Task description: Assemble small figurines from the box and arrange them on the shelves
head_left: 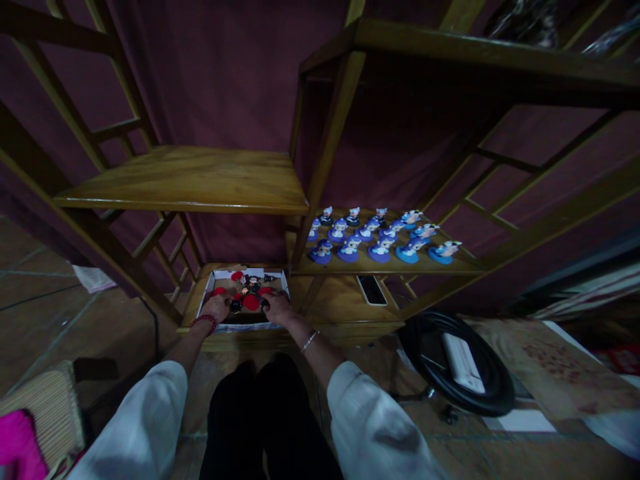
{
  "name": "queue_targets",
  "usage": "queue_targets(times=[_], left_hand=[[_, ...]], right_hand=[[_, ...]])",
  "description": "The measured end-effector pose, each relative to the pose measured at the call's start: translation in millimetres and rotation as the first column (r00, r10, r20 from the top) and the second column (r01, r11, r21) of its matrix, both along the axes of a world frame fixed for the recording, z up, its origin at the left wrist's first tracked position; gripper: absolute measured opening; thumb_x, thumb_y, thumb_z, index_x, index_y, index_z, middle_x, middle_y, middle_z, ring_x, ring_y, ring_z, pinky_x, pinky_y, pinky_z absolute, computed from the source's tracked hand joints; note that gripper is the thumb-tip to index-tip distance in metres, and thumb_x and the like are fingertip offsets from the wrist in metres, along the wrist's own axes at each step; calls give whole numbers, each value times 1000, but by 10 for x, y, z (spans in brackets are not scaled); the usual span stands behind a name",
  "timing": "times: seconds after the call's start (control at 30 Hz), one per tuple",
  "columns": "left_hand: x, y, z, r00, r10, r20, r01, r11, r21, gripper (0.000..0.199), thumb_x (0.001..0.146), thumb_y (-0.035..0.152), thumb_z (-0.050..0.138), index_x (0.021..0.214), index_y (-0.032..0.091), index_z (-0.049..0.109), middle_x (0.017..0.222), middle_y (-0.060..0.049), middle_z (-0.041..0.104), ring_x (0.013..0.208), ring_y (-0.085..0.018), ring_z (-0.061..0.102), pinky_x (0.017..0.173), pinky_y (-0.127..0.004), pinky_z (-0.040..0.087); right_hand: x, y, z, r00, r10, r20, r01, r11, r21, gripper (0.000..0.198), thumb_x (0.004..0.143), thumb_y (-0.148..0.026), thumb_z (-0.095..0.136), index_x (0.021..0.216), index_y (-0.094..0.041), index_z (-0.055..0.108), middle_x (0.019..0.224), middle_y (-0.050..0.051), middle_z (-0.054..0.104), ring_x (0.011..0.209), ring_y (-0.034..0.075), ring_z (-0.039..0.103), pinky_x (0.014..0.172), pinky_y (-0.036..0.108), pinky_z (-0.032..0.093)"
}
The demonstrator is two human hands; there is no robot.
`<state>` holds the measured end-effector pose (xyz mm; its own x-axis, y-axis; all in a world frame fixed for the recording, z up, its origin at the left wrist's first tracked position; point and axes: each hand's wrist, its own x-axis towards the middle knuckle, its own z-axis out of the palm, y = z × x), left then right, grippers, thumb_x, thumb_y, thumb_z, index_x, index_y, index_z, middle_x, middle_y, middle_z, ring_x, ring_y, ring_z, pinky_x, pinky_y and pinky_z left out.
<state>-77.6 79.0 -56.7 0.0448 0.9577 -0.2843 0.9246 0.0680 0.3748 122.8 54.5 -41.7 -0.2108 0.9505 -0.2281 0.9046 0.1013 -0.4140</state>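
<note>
A shallow white-rimmed cardboard box (287, 287) sits on the lowest wooden shelf, with several small red and black figurines (251, 302) lying loose in it. My left hand (217, 308), a red bead bracelet at its wrist, reaches over the box's left side. Its fingers are bent around a figurine with a dark round part (235, 307). From the right, my right hand (277, 309) comes in with curled fingers at another dark figurine (265, 302), which they partly cover. Both hands stay low among the figurines.
Blue and purple figurines (381, 249) stand in rows on the raised shelf to the right. Below them lies a phone (371, 291). A wooden shelf board (200, 177) overhangs behind the box. A black round stool (457, 363) carrying a white packet (463, 362) is at right.
</note>
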Motion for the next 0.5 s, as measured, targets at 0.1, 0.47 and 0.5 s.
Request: queue_targets(times=[0.1, 0.47, 0.5], left_hand=[[11, -13, 0, 999, -36, -26, 35, 999, -26, 30, 80, 20, 41, 100, 18, 63, 98, -10, 65, 94, -18, 59, 78, -22, 41], [35, -23, 34, 998, -68, -17, 67, 997, -35, 38, 77, 16, 42, 111, 21, 59, 100, -6, 65, 95, -17, 58, 80, -21, 41], [27, -10, 17, 998, -60, -8, 60, 998, -31, 37, 77, 16, 42, 110, 21, 59, 100, -6, 65, 95, -17, 58, 79, -21, 41]], right_hand=[[-40, -28, -11, 990, -124, 71, 126, 992, -27, 57, 71, -18, 54, 126, -15, 39, 128, 15, 44, 117, 24, 40, 92, 31, 35], [24, -16, -13, 979, 106, -175, -119, 991, -63, 63, 75, -12, 48, 133, -25, 28, 133, 2, 40, 121, 16, 38, 99, 27, 31], [34, -23, 0, 964, 144, -222, -154, 988, -30, 62, 75, -10, 46, 133, -27, 29, 135, -1, 37, 123, 14, 35, 100, 26, 30]])
